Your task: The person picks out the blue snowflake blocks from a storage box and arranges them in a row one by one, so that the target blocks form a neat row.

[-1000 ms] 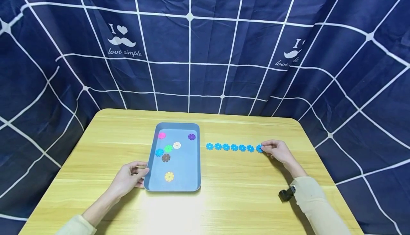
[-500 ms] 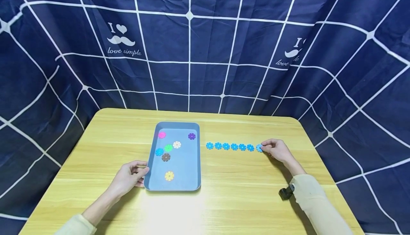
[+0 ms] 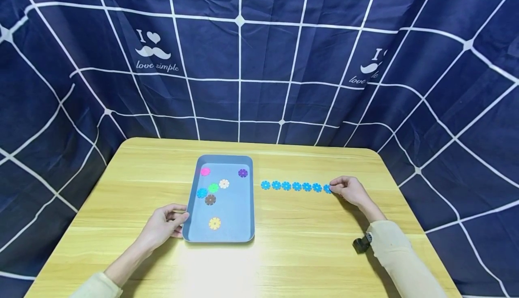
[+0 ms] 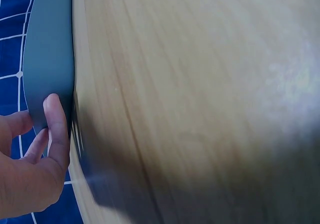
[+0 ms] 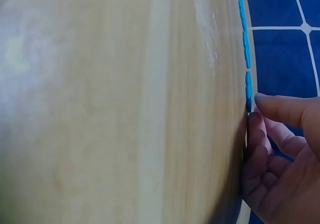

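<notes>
In the head view my left hand [image 3: 160, 226] grips the near left edge of a grey-blue tray [image 3: 236, 210], its thumb at the rim. The left wrist view shows the fingers on both sides of the tray wall [image 4: 50, 49]. Blue notched snowflake discs [image 3: 297, 186] lie flat in a straight row right of the tray. At the row's right end my right hand [image 3: 352, 191] pinches the edge of the last blue disc [image 3: 326, 189], partly hidden by the fingertips. From the right wrist, the row appears edge-on, with that disc [image 5: 249, 91] by the thumb.
Inside the tray lie single discs: pink [image 3: 205, 171], purple [image 3: 242, 173], cream [image 3: 224, 184], green [image 3: 213, 188], blue [image 3: 202, 193], brown [image 3: 210, 199] and yellow [image 3: 214, 223]. A navy curtain [image 3: 267, 99] surrounds the wooden table [image 3: 308, 253].
The last blue disc, tilted and paler half a second ago, now looks flatter and slightly nearer its neighbour. My right fingertips shifted slightly left with it. My left hand and the tray stay put.
</notes>
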A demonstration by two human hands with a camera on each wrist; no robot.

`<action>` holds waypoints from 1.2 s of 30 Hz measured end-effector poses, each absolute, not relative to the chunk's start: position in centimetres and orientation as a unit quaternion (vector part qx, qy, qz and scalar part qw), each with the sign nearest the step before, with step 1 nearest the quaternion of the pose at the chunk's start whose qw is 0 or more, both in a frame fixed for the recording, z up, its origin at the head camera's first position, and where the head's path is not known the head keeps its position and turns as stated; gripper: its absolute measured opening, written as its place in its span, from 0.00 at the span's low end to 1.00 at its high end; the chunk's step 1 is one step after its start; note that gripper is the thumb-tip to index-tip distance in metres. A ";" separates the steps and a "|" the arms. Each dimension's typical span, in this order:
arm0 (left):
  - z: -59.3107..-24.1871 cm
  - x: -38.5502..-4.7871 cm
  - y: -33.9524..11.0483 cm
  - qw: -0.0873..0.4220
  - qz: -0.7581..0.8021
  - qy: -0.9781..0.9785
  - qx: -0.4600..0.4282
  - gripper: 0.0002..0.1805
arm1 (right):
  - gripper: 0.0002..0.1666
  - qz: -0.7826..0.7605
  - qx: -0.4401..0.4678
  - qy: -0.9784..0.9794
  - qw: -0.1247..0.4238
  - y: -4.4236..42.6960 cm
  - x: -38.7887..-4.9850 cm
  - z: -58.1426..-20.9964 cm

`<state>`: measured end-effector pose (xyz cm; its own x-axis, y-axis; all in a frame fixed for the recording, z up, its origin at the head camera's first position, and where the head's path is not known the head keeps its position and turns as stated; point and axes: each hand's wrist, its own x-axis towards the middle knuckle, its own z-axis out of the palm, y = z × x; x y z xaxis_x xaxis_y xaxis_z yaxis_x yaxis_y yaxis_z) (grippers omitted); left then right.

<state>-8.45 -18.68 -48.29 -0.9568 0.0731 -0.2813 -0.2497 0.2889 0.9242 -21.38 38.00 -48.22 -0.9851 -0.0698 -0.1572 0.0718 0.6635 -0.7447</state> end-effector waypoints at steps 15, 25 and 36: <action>-48.4 -8.5 -18.9 0.138 0.588 0.795 -0.055 0.26 | 0.19 -0.439 -0.062 0.895 0.049 34.8 -21.5 -46.3; -48.4 -8.5 -18.7 0.139 0.589 0.794 -0.057 0.26 | 0.14 -0.421 -0.111 0.899 0.038 29.1 -21.6 -44.4; -48.4 -8.5 -18.8 0.139 0.586 0.796 -0.057 0.26 | 0.12 -0.405 -0.163 0.899 0.030 22.7 -21.7 -42.7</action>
<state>-8.48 -18.77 -48.42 -0.9552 0.0721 -0.2871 -0.2526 0.3070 0.9176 -21.67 22.70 -42.72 -0.9447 -0.3184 0.0782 -0.2695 0.6186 -0.7380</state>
